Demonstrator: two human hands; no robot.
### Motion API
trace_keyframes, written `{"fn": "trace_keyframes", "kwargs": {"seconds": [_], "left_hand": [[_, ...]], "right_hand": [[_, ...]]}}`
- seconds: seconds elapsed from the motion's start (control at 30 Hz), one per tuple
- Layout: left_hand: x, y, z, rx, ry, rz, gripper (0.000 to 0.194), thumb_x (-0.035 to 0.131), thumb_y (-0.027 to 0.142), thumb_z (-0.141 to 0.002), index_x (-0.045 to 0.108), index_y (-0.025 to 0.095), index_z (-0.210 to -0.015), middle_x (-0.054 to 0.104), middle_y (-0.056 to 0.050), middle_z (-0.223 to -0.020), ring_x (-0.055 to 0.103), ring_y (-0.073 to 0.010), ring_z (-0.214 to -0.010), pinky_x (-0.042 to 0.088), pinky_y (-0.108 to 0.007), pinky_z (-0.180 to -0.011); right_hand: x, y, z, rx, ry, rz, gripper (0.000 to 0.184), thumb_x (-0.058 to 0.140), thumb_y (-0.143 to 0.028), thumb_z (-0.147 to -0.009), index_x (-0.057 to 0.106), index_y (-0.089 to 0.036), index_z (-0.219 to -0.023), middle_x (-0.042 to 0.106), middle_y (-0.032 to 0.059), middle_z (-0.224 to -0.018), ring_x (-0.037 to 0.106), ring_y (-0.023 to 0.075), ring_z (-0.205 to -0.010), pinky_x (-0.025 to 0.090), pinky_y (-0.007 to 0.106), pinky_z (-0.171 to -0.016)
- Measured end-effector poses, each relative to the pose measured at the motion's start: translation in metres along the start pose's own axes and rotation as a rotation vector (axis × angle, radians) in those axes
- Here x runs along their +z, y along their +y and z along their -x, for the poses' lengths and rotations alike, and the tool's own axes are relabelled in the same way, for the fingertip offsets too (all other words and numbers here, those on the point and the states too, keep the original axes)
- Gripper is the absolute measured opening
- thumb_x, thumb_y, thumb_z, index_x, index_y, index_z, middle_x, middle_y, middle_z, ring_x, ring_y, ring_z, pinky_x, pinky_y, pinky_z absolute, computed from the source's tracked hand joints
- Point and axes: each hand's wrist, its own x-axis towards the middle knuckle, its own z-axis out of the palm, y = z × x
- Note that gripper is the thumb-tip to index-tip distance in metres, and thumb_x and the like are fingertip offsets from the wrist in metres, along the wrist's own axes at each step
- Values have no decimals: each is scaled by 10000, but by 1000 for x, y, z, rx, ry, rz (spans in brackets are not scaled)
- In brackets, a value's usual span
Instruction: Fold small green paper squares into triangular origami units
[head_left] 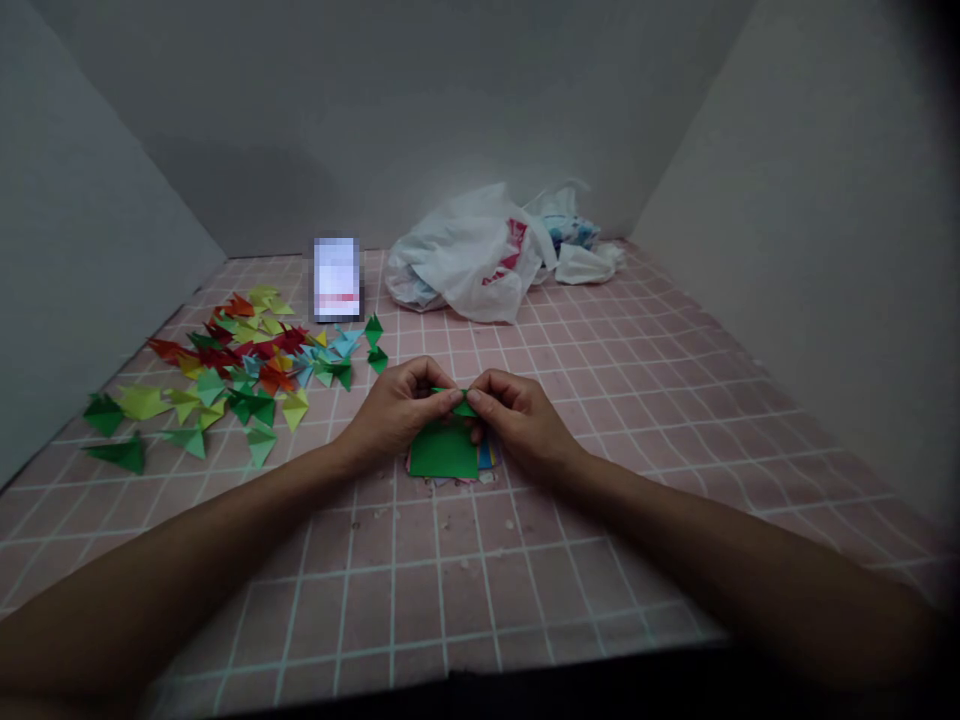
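Between the fingertips of my left hand [409, 405] and my right hand [517, 410] is a small folded piece of green paper [464, 406]. Both thumbs and forefingers pinch it, one hand on each side. Right below my fingers lies a stack of square coloured papers [444, 450], a green sheet on top and blue and pink edges sticking out. Off to the left, many folded paper pieces [251, 405] in green, yellow, red, orange and light blue lie spread out.
A lit phone [337, 278] with a blurred screen stands upright behind the folded pieces. Further back are a white plastic bag [472, 255] with red print and a blue-and-white package [570, 232]. Small scraps dot the pink checked cloth [360, 590]. Pale walls enclose the sides and back.
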Motion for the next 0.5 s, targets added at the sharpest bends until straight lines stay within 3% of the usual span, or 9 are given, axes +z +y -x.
{"fn": "trace_keyframes", "kwargs": {"seconds": [0.13,0.3,0.5], "left_hand": [[-1,0,-2,-1,-44,28,249,779,311,-718,595,164,-799,611,33,-685,582,-97,-597,444,-207,-555],[-4,-2,-2,6,-33,89,243,658,347,-854,593,182,-1020,648,26,-698,657,-117,-636,520,-235,-637],[-3,-1,-2,-6,-28,108,252,636,384,-877,599,173,-1011,678,3,-720,668,-122,-654,537,-236,-645]], "right_hand": [[-1,-1,0,4,8,-4,251,664,-391,-845,563,-181,-750,578,-34,-643,528,87,-518,411,226,-498],[-2,-3,0,21,75,-25,238,641,-379,-854,552,-195,-733,557,-43,-603,522,96,-500,415,239,-497],[-3,-4,0,21,93,-30,227,620,-359,-871,549,-198,-729,557,-42,-554,513,100,-492,413,242,-501]]}}
